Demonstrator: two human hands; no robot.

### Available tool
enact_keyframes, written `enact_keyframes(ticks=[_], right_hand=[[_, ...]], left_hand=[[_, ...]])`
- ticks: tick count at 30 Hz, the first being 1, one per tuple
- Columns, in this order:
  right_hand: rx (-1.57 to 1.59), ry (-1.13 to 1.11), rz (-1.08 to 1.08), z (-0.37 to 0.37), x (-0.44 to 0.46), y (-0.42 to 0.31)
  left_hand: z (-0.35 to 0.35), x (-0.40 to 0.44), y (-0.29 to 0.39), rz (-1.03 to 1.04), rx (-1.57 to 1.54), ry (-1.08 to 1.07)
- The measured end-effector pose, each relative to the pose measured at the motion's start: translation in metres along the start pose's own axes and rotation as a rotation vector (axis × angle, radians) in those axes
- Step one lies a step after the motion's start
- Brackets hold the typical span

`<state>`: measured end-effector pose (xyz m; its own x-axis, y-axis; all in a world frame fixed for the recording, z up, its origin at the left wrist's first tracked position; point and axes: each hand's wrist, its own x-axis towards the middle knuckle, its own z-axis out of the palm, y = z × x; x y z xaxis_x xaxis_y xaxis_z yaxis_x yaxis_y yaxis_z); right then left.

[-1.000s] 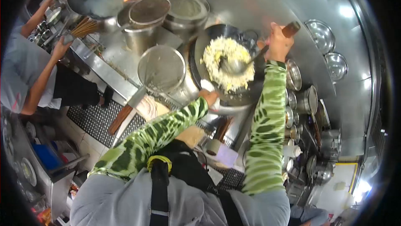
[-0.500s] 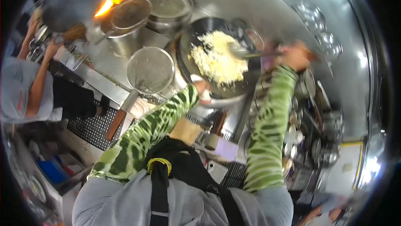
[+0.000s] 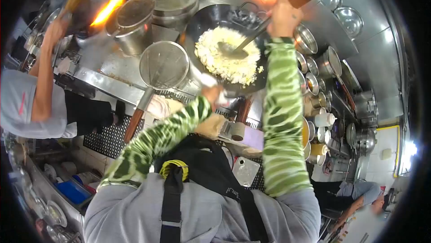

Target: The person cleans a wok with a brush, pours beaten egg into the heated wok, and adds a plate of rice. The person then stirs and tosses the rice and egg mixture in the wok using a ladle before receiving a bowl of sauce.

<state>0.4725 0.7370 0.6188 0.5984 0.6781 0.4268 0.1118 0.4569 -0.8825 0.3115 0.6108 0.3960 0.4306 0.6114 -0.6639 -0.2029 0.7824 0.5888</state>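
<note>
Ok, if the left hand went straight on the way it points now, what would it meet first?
Most likely the wok: the left hand, gripping a white cloth, is at its near side. Whether hand and wok touch is hard to tell.

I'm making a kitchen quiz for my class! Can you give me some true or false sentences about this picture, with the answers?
1. The right hand grips the ladle. True.
2. The wok is empty. False: pale food lies in it.
3. The left hand is at the near edge of the wok. True.
4. The sleeves are plain red. False: they are patterned in green.
5. A bright flame shows at the picture's upper left. True.
</note>
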Motion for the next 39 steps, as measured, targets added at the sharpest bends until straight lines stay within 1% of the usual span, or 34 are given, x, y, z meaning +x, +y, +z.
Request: enact_keyframes(ticks=[1,2,3,4,5,6,8,9,10,11,12,13,14,15,16,17,18,19,20,21,22,24,25,27,28,30,31,32,33,34,35,37,38,39], right_hand=[[-0.239,-0.017,-0.039,-0.019,0.034,-0.009],[-0.478,-0.024,-0.082,-0.040,0.069,-0.017],[-0.384,-0.110,-0.108,-0.040,0.059,-0.052],[-0.240,-0.139,-0.156,-0.043,0.048,-0.081],[-0.095,-0.177,-0.200,-0.046,0.037,-0.111],[-0.100,-0.281,-0.256,-0.048,0.017,-0.115],[-0.090,-0.494,-0.363,-0.050,-0.022,-0.124],[-0.239,-0.369,-0.303,-0.038,-0.034,-0.104],[-0.381,-0.258,-0.226,-0.025,-0.047,-0.084],[-0.228,-0.122,-0.087,-0.012,-0.029,-0.058],[-0.053,0.033,0.026,0.001,-0.011,-0.032],[-0.038,0.239,-0.160,0.004,0.006,-0.021],[-0.077,0.246,0.060,-0.006,0.009,-0.054],[-0.090,0.080,-0.091,-0.032,0.039,-0.053],[0.131,0.046,0.103,-0.048,0.056,-0.073],[0.049,-0.061,-0.052,-0.044,0.027,-0.106],[0.140,-0.022,0.049,-0.047,0.019,-0.127],[0.104,-0.048,0.008,-0.043,-0.012,-0.133],[-0.054,-0.067,-0.132,-0.031,-0.037,-0.118],[-0.187,-0.035,-0.252,-0.021,-0.044,-0.092],[-0.212,0.054,-0.296,-0.009,-0.034,-0.050],[-0.259,0.186,-0.389,-0.011,0.017,0.005],[-0.285,0.165,-0.371,-0.019,0.042,0.003],[-0.117,0.133,-0.023,-0.025,0.040,-0.050],[-0.109,0.060,0.033,-0.032,0.039,-0.080],[0.039,-0.053,0.006,-0.040,0.026,-0.121],[0.117,-0.059,-0.012,-0.035,0.004,-0.133],[-0.213,-0.196,-0.377,-0.039,-0.005,-0.112],[-0.268,-0.174,-0.406,-0.027,-0.012,-0.084],[-0.324,-0.151,-0.435,-0.014,-0.019,-0.057],[-0.105,0.027,-0.134,0.011,-0.021,-0.034],[-0.048,0.084,-0.167,0.002,0.003,-0.010],[-0.018,0.109,-0.185,-0.003,0.017,-0.007],[-0.019,0.152,-0.076,-0.006,0.022,-0.029]], left_hand=[[-0.006,-0.006,-0.019,0.036,-0.110,-0.030],[-0.016,0.000,-0.044,-0.056,-0.113,-0.020],[-0.027,-0.003,-0.064,-0.147,-0.127,-0.006],[-0.027,-0.041,-0.054,0.100,0.070,-0.107],[-0.025,-0.062,-0.041,0.153,0.161,-0.144],[-0.015,-0.069,-0.021,0.097,0.153,-0.164],[0.016,-0.045,0.010,-0.037,-0.197,-0.144],[0.035,-0.070,0.048,0.067,-0.132,-0.078],[0.028,-0.053,0.037,0.022,-0.126,-0.007],[0.016,-0.020,0.023,-0.012,-0.119,0.060],[-0.009,0.003,-0.002,0.007,0.123,-0.122],[-0.015,0.010,-0.027,0.063,0.036,-0.038],[-0.025,0.014,-0.053,0.038,0.022,-0.032],[-0.019,-0.026,-0.053,-0.042,-0.101,-0.010],[-0.012,-0.059,-0.029,-0.002,0.045,-0.027],[-0.004,-0.092,-0.004,0.041,0.194,-0.037],[0.004,-0.125,0.020,0.084,0.338,-0.042],[0.017,-0.109,0.025,0.017,0.250,-0.032],[0.029,-0.092,0.029,-0.048,0.162,-0.016],[0.037,-0.079,0.044,-0.047,-0.196,-0.047],[0.027,-0.043,0.038,-0.013,-0.231,-0.134],[0.006,0.000,-0.010,0.097,-0.149,-0.110],[-0.004,0.002,-0.027,0.121,-0.058,-0.096],[-0.016,0.014,-0.067,0.037,-0.086,-0.029],[-0.028,0.015,-0.091,0.285,0.215,-0.146],[-0.014,-0.013,-0.067,0.394,0.263,-0.075],[0.003,-0.030,-0.034,0.243,0.111,-0.088],[0.020,-0.047,0.000,0.090,-0.057,-0.079],[0.037,-0.064,0.034,-0.055,-0.218,-0.045],[0.032,-0.033,0.030,-0.008,-0.202,-0.068],[0.023,0.009,0.015,0.050,-0.183,-0.093],[-0.004,0.040,-0.026,0.067,-0.108,-0.156],[-0.004,0.039,-0.045,0.207,-0.135,-0.055],[-0.006,0.006,-0.043,0.154,-0.161,-0.041]])
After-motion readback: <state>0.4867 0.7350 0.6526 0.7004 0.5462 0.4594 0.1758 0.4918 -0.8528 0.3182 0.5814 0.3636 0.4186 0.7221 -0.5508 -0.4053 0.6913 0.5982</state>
